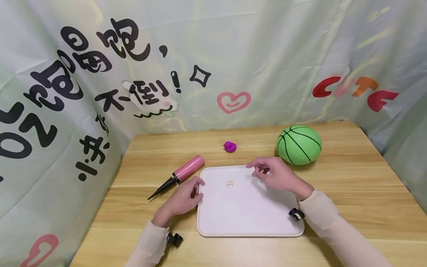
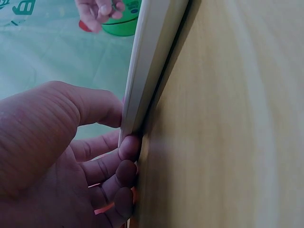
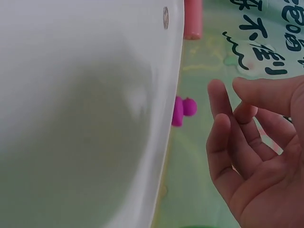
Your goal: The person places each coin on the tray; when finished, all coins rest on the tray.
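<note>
A white rectangular tray [image 1: 250,218] lies on the wooden table, with a small round coin [image 1: 229,183] near its far left part. My left hand [image 1: 183,196] pinches the tray's left rim; in the left wrist view the thumb presses the rim from above and the fingertips [image 2: 129,148] sit at its outer edge. Over the tray's far right part hovers my right hand [image 1: 278,174], its fingers loosely bent and nothing between them. The right wrist view shows that hand [image 3: 261,152] with thumb and fingertips apart, above the tray surface.
Left of the tray lies a pink and black hand pump [image 1: 188,168], close to my left hand. Behind the tray sits a purple toy duck [image 1: 229,147]. A green ball [image 1: 299,145] with black lines stands beyond my right hand. A printed curtain [image 1: 267,66] hangs around the table [image 1: 360,178].
</note>
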Available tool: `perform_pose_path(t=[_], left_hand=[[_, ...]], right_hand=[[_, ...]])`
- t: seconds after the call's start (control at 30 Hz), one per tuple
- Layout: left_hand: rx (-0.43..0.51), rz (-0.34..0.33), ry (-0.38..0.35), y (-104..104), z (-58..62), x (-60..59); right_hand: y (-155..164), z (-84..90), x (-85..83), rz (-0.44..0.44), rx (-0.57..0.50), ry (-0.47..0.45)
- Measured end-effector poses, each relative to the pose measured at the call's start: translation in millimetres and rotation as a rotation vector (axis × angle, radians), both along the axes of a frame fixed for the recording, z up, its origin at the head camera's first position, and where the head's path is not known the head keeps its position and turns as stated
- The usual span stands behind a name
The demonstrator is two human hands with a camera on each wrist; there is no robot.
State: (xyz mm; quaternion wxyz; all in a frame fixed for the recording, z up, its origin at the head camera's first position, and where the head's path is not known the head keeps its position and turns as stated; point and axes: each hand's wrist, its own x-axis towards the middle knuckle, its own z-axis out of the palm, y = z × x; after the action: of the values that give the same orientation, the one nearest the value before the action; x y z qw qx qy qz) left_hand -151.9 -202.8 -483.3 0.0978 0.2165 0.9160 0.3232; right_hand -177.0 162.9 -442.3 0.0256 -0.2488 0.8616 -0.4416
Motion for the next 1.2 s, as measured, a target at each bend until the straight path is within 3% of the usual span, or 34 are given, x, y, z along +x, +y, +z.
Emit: perform_pose_path(t=[0.37, 1.2], left_hand=[[0.0, 0.0, 0.001, -2.0, 0.1, 1.1], [-0.011, -0.002, -0.003, -0.1, -1.1, 0.2]], right_hand=[[33.2, 3.5, 14.2, -0.081, 0.004, 0.087], [100.8, 3.9, 45.9, -0.203, 0.068, 0.065]])
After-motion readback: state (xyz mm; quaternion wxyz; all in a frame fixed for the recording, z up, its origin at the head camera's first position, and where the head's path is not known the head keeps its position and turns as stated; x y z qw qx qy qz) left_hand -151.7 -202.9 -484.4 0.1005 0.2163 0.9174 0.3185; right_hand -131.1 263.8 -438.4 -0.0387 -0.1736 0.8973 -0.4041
